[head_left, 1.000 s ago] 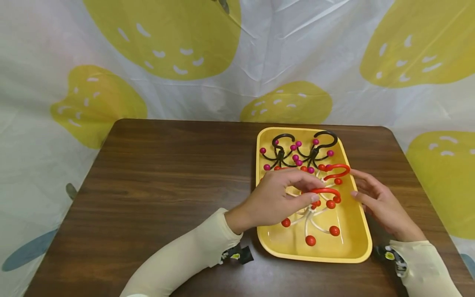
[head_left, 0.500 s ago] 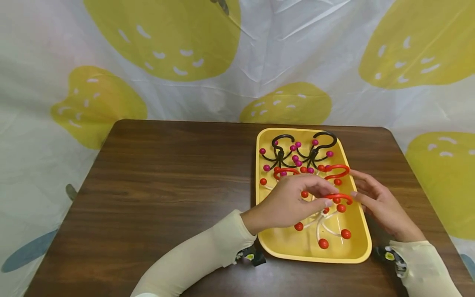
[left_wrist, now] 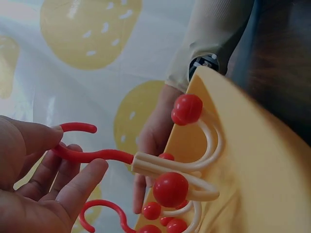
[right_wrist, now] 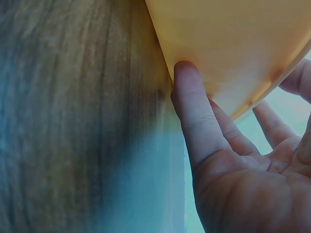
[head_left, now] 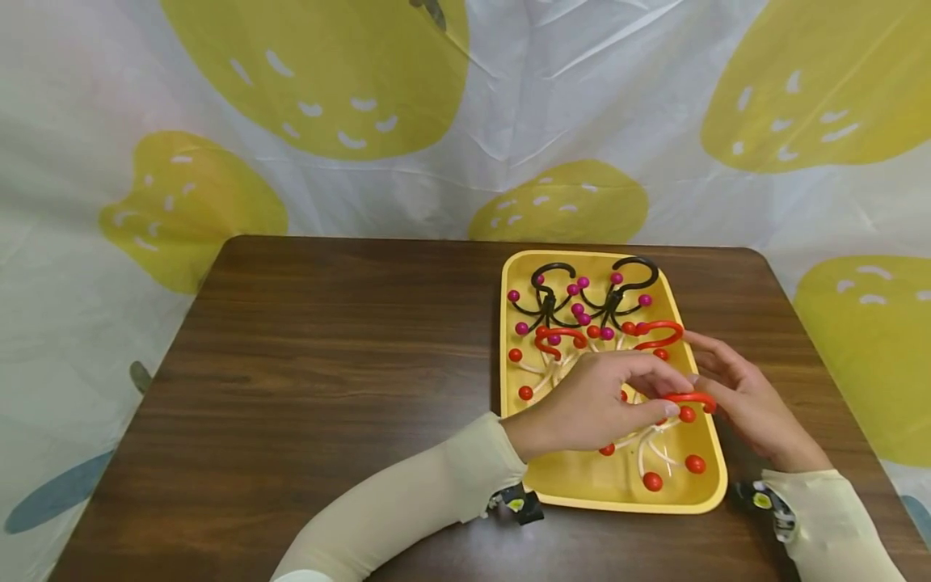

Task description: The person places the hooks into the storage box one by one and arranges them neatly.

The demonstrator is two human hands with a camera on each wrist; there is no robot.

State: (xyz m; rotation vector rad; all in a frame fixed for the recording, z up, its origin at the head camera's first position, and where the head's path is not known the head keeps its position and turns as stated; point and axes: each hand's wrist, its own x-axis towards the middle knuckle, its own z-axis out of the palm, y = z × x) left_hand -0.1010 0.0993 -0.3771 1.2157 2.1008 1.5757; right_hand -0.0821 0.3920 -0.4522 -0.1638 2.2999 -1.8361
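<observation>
In the head view, my left hand [head_left: 600, 396] pinches the red hook end of a white rotating hanger hook [head_left: 695, 464] with red ball tips, over the tray's near right part. The left wrist view shows the thumb and fingers around the red curve, with the white stem [left_wrist: 150, 163] pointing away. My right hand [head_left: 752, 416] touches the right side of the yellow tray [head_left: 618, 503]. Its fingers lie fairly straight along the outer wall [right_wrist: 218, 43], with the thumb by the rim. My left hand hides part of the tray's middle.
Two black hanger hooks [head_left: 549, 303] with magenta balls lie at the tray's far end. Nearer are two more red-and-white ones, a left one [head_left: 560, 333] and a right one [head_left: 660, 333]. The tray stands on a brown wooden table [head_left: 327, 364] before a lemon-print cloth [head_left: 407, 194].
My left hand has moved right and slightly nearer with its hanger hook, uncovering the red-and-white one on the left. The right hand and tray have stayed in place.
</observation>
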